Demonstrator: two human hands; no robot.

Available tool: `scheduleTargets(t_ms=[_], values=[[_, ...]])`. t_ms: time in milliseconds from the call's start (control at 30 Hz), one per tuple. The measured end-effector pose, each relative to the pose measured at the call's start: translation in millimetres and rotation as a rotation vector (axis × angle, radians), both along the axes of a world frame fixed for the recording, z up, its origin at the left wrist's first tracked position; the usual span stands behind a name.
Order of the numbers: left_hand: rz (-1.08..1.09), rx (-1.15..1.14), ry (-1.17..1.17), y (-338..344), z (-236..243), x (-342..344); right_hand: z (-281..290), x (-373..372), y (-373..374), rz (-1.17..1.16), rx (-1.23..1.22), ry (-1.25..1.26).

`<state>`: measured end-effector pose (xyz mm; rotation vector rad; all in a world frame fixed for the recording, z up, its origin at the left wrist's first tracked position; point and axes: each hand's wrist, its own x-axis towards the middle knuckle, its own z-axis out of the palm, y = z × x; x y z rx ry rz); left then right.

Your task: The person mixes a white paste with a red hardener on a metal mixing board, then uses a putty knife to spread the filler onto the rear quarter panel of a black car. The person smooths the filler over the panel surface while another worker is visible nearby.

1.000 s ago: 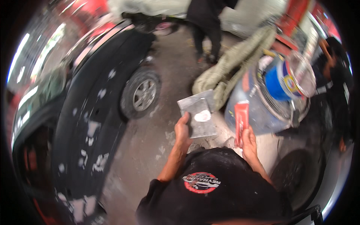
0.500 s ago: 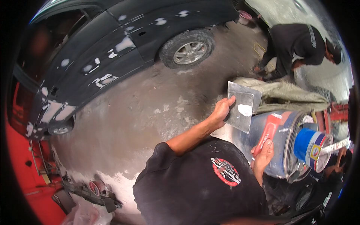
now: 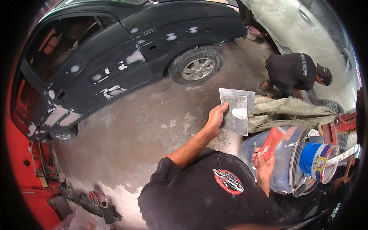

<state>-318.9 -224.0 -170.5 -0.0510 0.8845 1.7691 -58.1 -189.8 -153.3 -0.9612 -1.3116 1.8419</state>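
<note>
My left hand (image 3: 217, 118) grips two flat, overlapping metal plates (image 3: 234, 124), thumb on top, with a white dab of paste (image 3: 239, 113) on the upper one. My right hand (image 3: 263, 166) is wrapped around a red squeeze tube (image 3: 273, 140), held upward at a slant over a large, scuffed blue drum (image 3: 286, 170). A blue can (image 3: 310, 155) sits on that drum, with a pale stick (image 3: 344, 155) at its mouth. Just beyond the plates lies a crumpled greenish sack (image 3: 289, 112).
A dark car (image 3: 145, 57) with pale patches stands left and ahead. A crouching co-worker (image 3: 291, 74) bends beside a plastic-covered vehicle (image 3: 318, 30). A small pink bucket (image 3: 253, 32) is behind them. Red panels (image 3: 34, 203) and assorted parts are at lower left.
The view has swung toward the dark car's side. The co-worker has gone from standing to crouching. My right hand has tilted the tube rightward; both hands keep their grips.
</note>
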Motion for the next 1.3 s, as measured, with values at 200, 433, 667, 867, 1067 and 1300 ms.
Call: scheduleTargets(t_ms=[200, 433, 667, 867, 1067, 1300], values=[[-0.092, 0.039, -0.018, 11, 1, 9, -3, 3, -9, -0.090, 0.039, -0.134], [-0.213, -0.060, 0.072, 14, -5, 26, -5, 0, -10, -0.298, -0.085, -0.026], [-0.240, -0.014, 0.089, 14, -12, 41, 9, 11, -12, -0.293, -0.259, 0.164], [-0.244, 0.001, 0.130, 16, -13, 41, 0, 26, -15, -0.303, 0.006, 0.080], [-0.305, -0.033, 0.132, 20, -11, 50, 4, 35, -18, -0.206, -0.132, 0.192], [-0.322, -0.003, 0.102, 25, -4, 58, 23, 50, -7, -0.132, -0.011, 0.202]])
